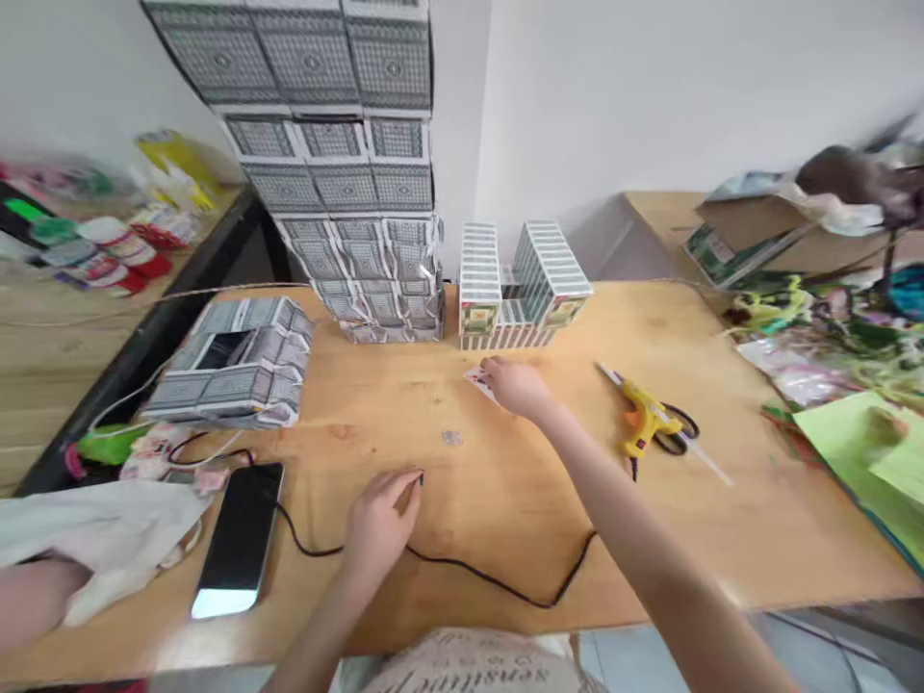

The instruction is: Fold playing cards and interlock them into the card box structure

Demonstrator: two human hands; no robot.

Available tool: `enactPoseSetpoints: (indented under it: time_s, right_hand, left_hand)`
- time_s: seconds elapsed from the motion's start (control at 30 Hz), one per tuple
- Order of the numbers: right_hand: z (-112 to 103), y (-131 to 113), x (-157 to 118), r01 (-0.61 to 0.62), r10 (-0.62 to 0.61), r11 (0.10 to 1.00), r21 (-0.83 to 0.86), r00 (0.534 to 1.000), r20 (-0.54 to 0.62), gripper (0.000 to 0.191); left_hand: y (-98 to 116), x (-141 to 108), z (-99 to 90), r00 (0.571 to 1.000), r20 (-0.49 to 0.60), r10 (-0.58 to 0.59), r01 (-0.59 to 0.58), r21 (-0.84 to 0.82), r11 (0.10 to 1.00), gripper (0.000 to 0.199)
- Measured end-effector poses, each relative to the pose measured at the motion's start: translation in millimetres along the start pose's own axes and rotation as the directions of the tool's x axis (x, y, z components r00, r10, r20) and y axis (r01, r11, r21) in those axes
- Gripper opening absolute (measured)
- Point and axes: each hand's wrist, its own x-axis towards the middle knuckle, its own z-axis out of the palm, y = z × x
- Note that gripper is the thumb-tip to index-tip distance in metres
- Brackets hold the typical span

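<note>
My right hand (pixel 516 387) is closed on a playing card (pixel 477 377) with red marks, low over the wooden table (pixel 390 395). My left hand (pixel 382 515) rests near the table's front, thumb and forefinger close around a tiny dark thing that I cannot make out. Between the hands lies a small grey patterned piece (pixel 452 437). Behind the right hand stand card boxes (pixel 480 279) stacked in two columns joined by a low row. A tall structure of grey patterned cards (pixel 382 192) rises to their left.
At right lie a yellow glue gun (pixel 646 419) and black-handled scissors (pixel 679 428). A flat card-covered piece (pixel 235 361), a phone (pixel 240 539) and a white cloth (pixel 122 529) are at left. A black cable (pixel 491 577) crosses the front. Another person's arm (pixel 36 597) enters lower left.
</note>
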Motion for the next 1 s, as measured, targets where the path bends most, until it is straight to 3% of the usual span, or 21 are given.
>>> enactPoseSetpoints:
  time_s: [0.17,0.33,0.57,0.73,0.87,1.0]
  right_hand:
    - [9.5,-20.2,6.7,0.098,-0.101,0.994,0.040,0.989,0.106,0.024]
    - [19.2,-39.0,2.8,0.310,-0.316,0.947,0.086,0.946,0.070,0.027]
    - [22.7,-33.5,13.8,0.275,-0.272,0.958,0.078,0.961,-0.042,0.022]
    - [22.8,-41.2,14.6,0.466,-0.467,0.881,0.086,0.884,-0.007,0.020]
    - [14.7,-45.5,24.5,0.366,-0.361,0.929,0.056,0.929,-0.087,0.024]
    - [16.1,-53.3,24.5,0.323,-0.320,0.946,0.031,0.945,-0.064,0.032]
  left_hand:
    - [0.7,0.5,-4.7,1.000,-0.018,0.000,0.000,0.001,1.000,0.016]
    - [2.1,2.6,-5.1,0.999,-0.036,0.020,-0.019,0.015,1.000,0.015]
    - [1.4,1.6,-4.4,0.999,-0.036,0.011,-0.010,0.029,1.000,0.015]
    - [1.8,1.2,-4.0,0.999,-0.032,0.002,-0.001,0.021,1.000,0.015]
    - [2.6,2.4,-3.2,1.000,-0.026,-0.006,0.007,0.016,1.000,0.015]
    - [1.7,3.2,-2.4,1.000,-0.019,-0.015,0.015,0.000,1.000,0.015]
